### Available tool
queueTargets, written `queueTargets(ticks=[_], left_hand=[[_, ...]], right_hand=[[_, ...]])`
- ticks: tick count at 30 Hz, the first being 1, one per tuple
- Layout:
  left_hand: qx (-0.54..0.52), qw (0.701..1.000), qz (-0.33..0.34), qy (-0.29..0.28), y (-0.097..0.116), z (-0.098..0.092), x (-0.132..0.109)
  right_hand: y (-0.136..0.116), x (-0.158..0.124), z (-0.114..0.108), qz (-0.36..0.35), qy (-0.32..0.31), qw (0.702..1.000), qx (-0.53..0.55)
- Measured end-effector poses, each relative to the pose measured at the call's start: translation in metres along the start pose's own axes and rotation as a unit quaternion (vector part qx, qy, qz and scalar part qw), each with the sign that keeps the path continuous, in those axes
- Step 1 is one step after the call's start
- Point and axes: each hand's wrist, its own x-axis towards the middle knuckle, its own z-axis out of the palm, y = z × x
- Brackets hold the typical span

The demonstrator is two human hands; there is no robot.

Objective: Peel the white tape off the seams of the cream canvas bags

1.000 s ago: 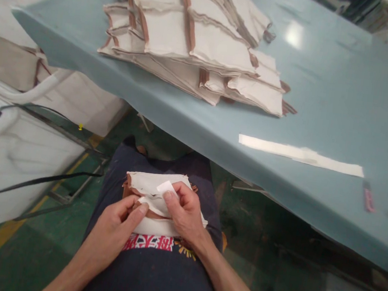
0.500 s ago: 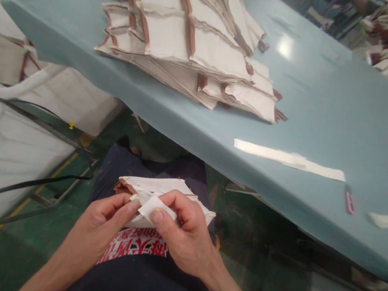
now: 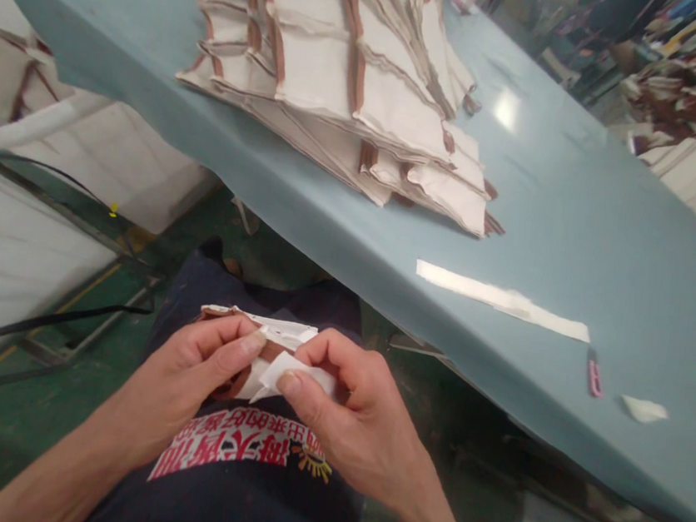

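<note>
In my lap, over a dark apron with red and white lettering, lies a cream fabric piece with brown trim (image 3: 278, 349). My left hand (image 3: 201, 366) is closed in a pinch on its edge, thumb against forefinger. A small white patch (image 3: 278, 367), of paper or cloth, is gripped between the thumb and fingers of my right hand (image 3: 357, 404). The patch is in front of the fabric piece, close to the left fingertips. Both hands cover much of the fabric piece.
A blue-green table (image 3: 552, 234) slants across the view, bearing a stack of cream fabric pieces with brown trim (image 3: 320, 65). Nearer its front edge lie a white strip (image 3: 500, 299), a small pink-handled tool (image 3: 594, 374) and a white scrap (image 3: 643, 409). White sacks (image 3: 2, 255) stand left.
The fabric piece has turned in my hands, and more of its brown trim shows. My left hand has moved slightly up along it. The patch stays in my right hand, now a little further right.
</note>
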Motion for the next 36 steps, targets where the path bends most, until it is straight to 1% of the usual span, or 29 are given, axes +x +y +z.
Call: queueTargets(ticks=[2, 5, 8, 11, 15, 22, 26, 30, 33, 36], left_hand=[[0.018, 1.0, 0.017, -0.011, 0.005, 0.003, 0.0], [0.055, 0.997, 0.047, -0.016, 0.018, 0.01, -0.001], [0.084, 0.993, 0.078, -0.016, 0.031, 0.017, -0.001], [0.106, 0.99, 0.093, -0.024, 0.036, 0.019, -0.001], [0.123, 0.988, 0.093, -0.025, 0.035, 0.019, 0.0], [0.146, 0.984, 0.099, -0.014, 0.031, 0.02, -0.002], [0.154, 0.984, 0.091, -0.003, 0.028, 0.02, -0.002], [0.171, 0.978, 0.116, 0.026, 0.026, 0.02, -0.002], [0.167, 0.976, 0.131, 0.041, 0.023, 0.021, -0.002], [0.138, 0.982, 0.12, 0.038, 0.019, 0.02, -0.001]], right_hand=[[-0.002, 0.002, 0.001, 0.009, -0.008, 1.0, -0.02], [-0.001, 0.007, 0.001, 0.014, 0.0, 0.999, -0.051], [0.004, 0.011, -0.001, 0.031, -0.007, 0.999, -0.043], [0.011, 0.013, -0.004, 0.057, -0.015, 0.998, -0.036], [0.017, 0.014, -0.005, 0.058, -0.026, 0.997, -0.042], [0.022, 0.016, 0.0, 0.07, -0.022, 0.997, -0.033], [0.026, 0.016, 0.003, 0.07, -0.004, 0.997, -0.035], [0.029, 0.015, 0.007, 0.064, 0.01, 0.997, -0.036], [0.032, 0.016, 0.008, 0.075, 0.017, 0.996, -0.034], [0.035, 0.017, 0.009, 0.083, 0.02, 0.996, -0.03]])
